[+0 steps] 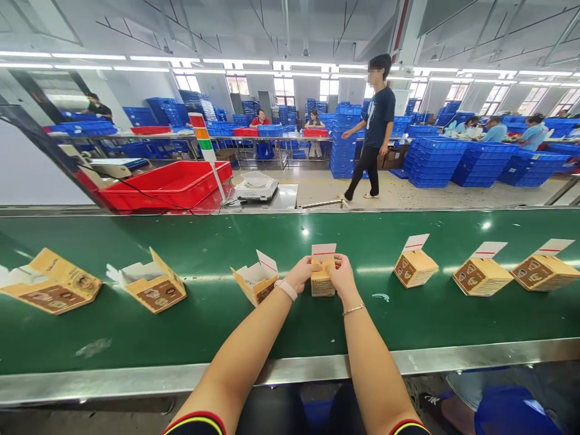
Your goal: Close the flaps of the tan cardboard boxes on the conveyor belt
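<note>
green belt (154,338) fronts stacked blue crates (429,163), left hand (301,273) and right hand (343,275) gripping one carton (322,287).

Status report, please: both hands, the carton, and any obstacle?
Left hand, right hand: both on tan carton. Red-striped white flap raised. Open carton near left hand; no obstruction visible.

- I get a bright, even feed, lit from above by long white ceiling tubes (236,61).
- Far windows (284,89) wash out nearly to white.
- Two small glare spots (305,231) and pale reflected streaks (374,270) sit on the glossy green belt (149,338).
- Below its metal edge (136,379), my view is dim.
- My wide lens skews and stretches the outermost cartons (58,296).
- Left hand (302,273), right hand (343,278) and held carton (322,287) look fairly crisp; distant workers (260,120) go soft, and pixelation masks a walker's head (379,64).
</note>
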Action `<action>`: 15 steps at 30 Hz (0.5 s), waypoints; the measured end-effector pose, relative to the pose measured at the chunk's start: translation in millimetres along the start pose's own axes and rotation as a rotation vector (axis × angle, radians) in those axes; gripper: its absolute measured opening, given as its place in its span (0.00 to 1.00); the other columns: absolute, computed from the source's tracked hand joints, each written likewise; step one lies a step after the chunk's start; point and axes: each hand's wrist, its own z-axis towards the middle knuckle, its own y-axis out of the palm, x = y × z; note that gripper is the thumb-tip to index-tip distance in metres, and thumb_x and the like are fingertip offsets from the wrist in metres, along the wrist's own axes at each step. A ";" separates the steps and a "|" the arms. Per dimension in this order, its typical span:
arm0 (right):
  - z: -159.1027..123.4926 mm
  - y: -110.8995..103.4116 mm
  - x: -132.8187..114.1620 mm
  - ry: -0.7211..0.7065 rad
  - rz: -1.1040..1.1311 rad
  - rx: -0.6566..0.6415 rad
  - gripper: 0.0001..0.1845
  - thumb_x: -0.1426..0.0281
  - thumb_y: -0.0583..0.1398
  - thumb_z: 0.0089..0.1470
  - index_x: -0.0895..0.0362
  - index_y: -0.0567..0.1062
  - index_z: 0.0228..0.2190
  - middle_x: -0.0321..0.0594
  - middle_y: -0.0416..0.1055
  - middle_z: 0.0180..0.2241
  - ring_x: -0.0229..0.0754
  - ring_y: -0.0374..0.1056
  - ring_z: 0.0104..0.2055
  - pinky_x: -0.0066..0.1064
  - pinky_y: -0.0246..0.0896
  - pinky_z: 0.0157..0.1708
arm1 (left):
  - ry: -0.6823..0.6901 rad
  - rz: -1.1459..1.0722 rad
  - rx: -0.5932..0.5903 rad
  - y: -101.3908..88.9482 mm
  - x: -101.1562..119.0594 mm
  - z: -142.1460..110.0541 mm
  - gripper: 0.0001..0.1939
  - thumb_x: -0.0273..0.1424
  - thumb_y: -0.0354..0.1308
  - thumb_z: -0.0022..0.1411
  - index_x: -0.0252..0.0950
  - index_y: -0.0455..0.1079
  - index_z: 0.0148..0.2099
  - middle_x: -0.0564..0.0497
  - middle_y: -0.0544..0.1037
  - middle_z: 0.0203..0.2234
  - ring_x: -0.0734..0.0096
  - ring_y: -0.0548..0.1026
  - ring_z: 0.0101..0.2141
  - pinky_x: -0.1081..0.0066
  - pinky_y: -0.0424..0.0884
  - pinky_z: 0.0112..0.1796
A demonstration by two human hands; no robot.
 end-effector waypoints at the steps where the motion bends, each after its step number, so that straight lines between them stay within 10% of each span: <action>1: 0.1 -1.5 -0.9 0.012 -0.012 0.001 0.20 0.73 0.57 0.38 0.55 0.67 0.38 0.37 0.73 0.31 0.39 0.71 0.28 0.27 0.67 0.25 | -0.033 -0.021 -0.025 2.4 1.7 0.9 0.17 0.22 0.66 0.44 0.32 0.67 0.38 0.43 0.78 0.32 0.59 0.77 0.34 0.57 0.72 0.41; 9: 1.8 -8.7 -16.2 0.028 -0.062 0.123 0.14 0.66 0.58 0.41 0.56 0.69 0.34 0.40 0.72 0.30 0.42 0.70 0.28 0.31 0.66 0.26 | -0.035 -0.117 -0.001 18.7 3.8 -9.4 0.10 0.24 0.62 0.51 0.34 0.68 0.37 0.47 0.78 0.34 0.66 0.76 0.35 0.64 0.71 0.43; 15: -12.3 -14.8 -42.8 -0.111 -0.079 0.384 0.18 0.61 0.57 0.48 0.57 0.69 0.40 0.49 0.67 0.44 0.48 0.65 0.47 0.42 0.61 0.49 | -0.028 -0.087 0.013 25.5 3.2 -15.0 0.09 0.18 0.62 0.46 0.34 0.70 0.32 0.49 0.77 0.27 0.68 0.75 0.31 0.66 0.71 0.40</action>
